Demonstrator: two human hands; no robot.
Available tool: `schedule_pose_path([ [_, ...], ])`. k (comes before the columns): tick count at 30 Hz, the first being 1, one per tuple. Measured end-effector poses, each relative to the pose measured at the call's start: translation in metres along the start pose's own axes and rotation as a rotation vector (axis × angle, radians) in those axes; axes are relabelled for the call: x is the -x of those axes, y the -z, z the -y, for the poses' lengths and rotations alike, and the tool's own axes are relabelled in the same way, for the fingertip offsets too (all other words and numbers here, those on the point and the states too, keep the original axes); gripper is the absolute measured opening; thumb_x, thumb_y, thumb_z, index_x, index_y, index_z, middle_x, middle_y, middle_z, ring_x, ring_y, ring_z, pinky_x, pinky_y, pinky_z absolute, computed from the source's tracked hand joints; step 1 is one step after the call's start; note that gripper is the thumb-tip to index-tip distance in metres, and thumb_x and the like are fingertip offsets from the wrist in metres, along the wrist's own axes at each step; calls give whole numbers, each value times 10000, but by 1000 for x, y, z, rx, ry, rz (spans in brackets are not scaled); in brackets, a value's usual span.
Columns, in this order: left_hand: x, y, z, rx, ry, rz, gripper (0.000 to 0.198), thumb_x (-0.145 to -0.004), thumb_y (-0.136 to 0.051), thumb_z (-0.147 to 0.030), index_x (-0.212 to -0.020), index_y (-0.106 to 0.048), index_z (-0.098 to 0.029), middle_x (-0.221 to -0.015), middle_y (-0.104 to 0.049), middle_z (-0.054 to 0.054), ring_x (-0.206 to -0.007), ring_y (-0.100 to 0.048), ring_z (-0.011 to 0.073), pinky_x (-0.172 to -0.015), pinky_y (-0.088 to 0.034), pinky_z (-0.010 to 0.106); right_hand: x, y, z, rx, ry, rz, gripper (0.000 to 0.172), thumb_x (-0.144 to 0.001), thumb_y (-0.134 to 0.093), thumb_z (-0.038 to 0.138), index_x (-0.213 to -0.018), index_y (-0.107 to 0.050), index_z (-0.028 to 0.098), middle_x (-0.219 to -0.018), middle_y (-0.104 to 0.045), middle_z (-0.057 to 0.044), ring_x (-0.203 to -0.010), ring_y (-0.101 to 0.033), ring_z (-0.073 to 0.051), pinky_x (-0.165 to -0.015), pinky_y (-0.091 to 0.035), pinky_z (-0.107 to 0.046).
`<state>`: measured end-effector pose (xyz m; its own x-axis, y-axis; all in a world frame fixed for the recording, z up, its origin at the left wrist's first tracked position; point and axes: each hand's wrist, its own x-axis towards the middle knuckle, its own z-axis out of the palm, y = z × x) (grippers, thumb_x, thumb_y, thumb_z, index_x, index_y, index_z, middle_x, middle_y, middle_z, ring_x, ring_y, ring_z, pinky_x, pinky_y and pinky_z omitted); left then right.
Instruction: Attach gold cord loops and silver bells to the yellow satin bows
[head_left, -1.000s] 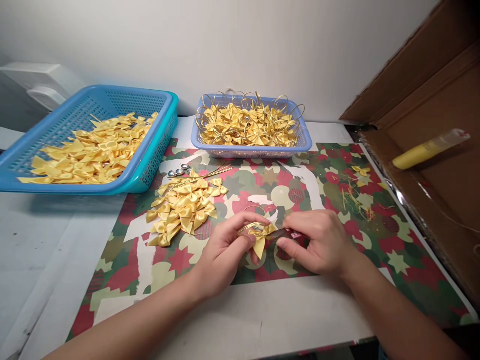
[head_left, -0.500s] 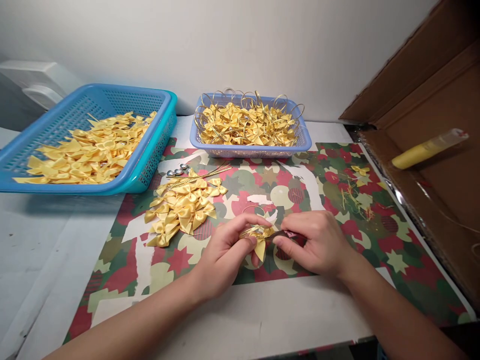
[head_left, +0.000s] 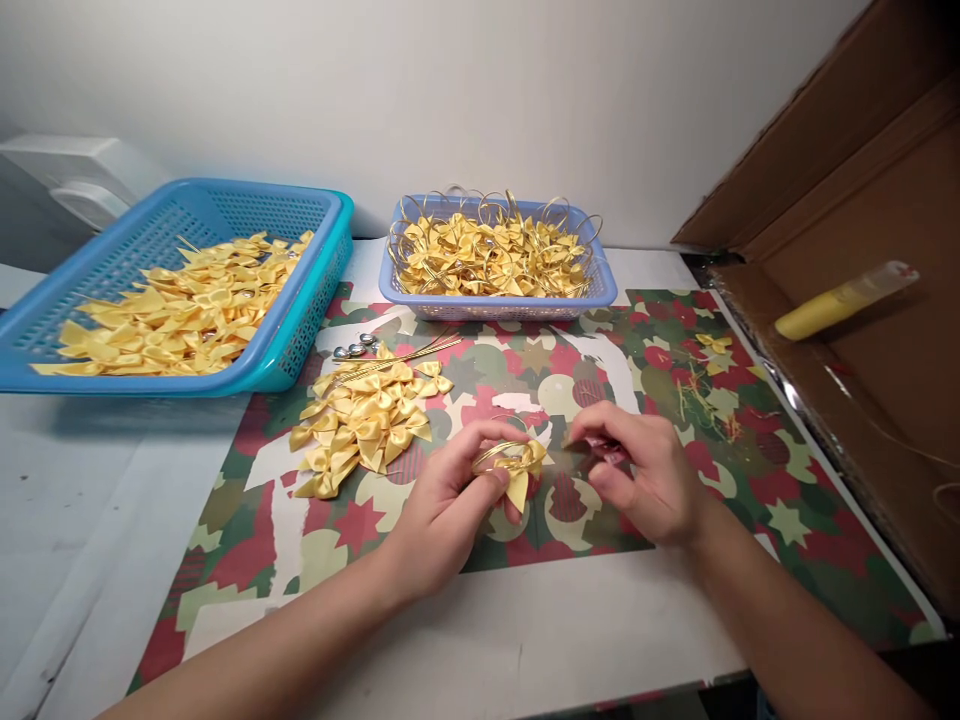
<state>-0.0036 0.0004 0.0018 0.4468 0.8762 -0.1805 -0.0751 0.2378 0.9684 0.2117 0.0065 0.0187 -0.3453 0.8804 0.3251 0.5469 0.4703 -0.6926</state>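
Note:
Between the thumb and fingers of my left hand (head_left: 457, 490) is a yellow satin ribbon bow (head_left: 517, 475) with looped gold wire ties. Just to its right, my right hand (head_left: 649, 470) is curled round a small dark-bladed tool (head_left: 606, 449) with a reddish handle, mostly hidden by the fingers. The blade points left and stands apart from the bow. A pile of yellow bows (head_left: 367, 425) lies on the patterned sheet, left of my left hand. Straight gold wire ties (head_left: 405, 358) rest on top of the pile, and silver bells (head_left: 354, 349) sit behind it.
A blue basket (head_left: 112, 240) of yellow bows stands at the left. At the back, a periwinkle basket (head_left: 495, 308) holds bows with gold wire loops. Thread scraps (head_left: 705, 400) and a loose bow (head_left: 714, 344) lie at right, beside a cardboard box (head_left: 840, 220) with a yellow tube (head_left: 844, 300).
My right hand has drawn back to the right, taking the tool off the bow. My left hand keeps its hold on the bow, which is now more exposed.

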Motion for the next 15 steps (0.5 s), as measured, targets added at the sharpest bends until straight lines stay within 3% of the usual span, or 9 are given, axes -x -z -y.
schedule_pose_path([
  [2,1,0,0,-44,-43,3,165,-934,-452,-215,-1078,-522,-253,-635,-642,-35,-602,-590,135,-586,-435,234,1,-6,4,5,127,-36,268,-871,-562,471,-826,-565,207,-542,-495,57,-448,-405,-92,-466,-338,-231],
  [5,2,-1,2,-135,-125,33,155,-957,-444,-240,-1105,-490,-245,-653,-645,-23,-615,-580,140,-614,-447,251,3,-16,7,16,279,-80,42,-880,-600,241,-878,-624,207,-532,-576,57,-449,-471,-84,-489,-359,-225],
  [9,2,-2,3,-186,-190,82,163,-976,-415,-258,-1130,-457,-226,-688,-643,3,-664,-596,155,-637,-453,269,6,-24,4,68,357,-47,203,-906,-510,161,-1013,-683,174,-537,-596,37,-462,-491,-98,-484,-322,-260],
  [15,3,-2,3,-130,-185,98,154,-988,-393,-247,-1125,-459,-225,-694,-608,-11,-651,-585,139,-644,-452,264,7,-19,1,127,407,-60,186,-894,-548,160,-969,-715,191,-520,-569,39,-460,-447,-98,-479,-277,-271],
])
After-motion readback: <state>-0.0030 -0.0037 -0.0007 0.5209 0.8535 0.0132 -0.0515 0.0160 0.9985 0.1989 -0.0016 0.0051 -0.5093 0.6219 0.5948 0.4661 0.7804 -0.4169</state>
